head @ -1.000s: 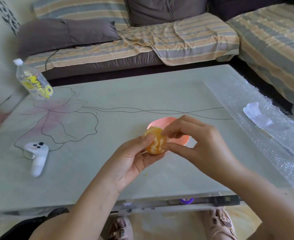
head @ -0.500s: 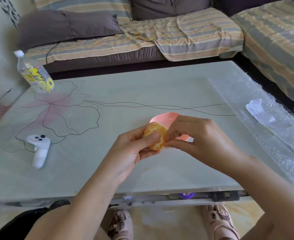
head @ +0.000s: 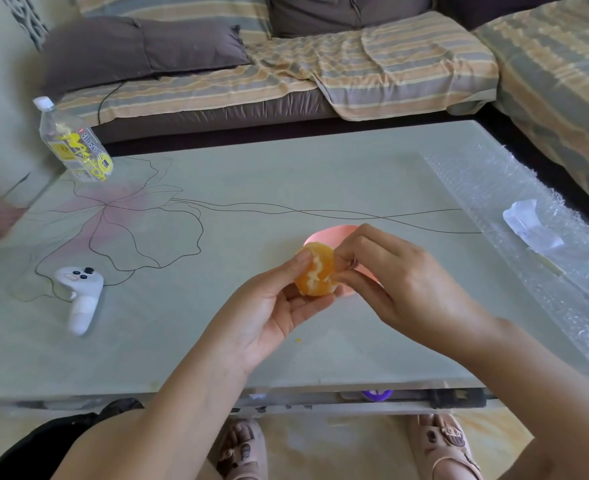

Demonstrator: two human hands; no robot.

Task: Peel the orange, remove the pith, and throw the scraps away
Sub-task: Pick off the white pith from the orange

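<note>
The peeled round orange (head: 315,271), streaked with white pith, is held above the pale glass table (head: 286,174). It lies cradled in my left hand (head: 268,313), palm up, thumb curled over its top. My right hand (head: 400,282) comes in from the right, thumb and forefinger pinching its right edge (the pink round bowl (head: 334,233) sits just behind). A white plastic controller (head: 80,296) lies well to the left.
</note>
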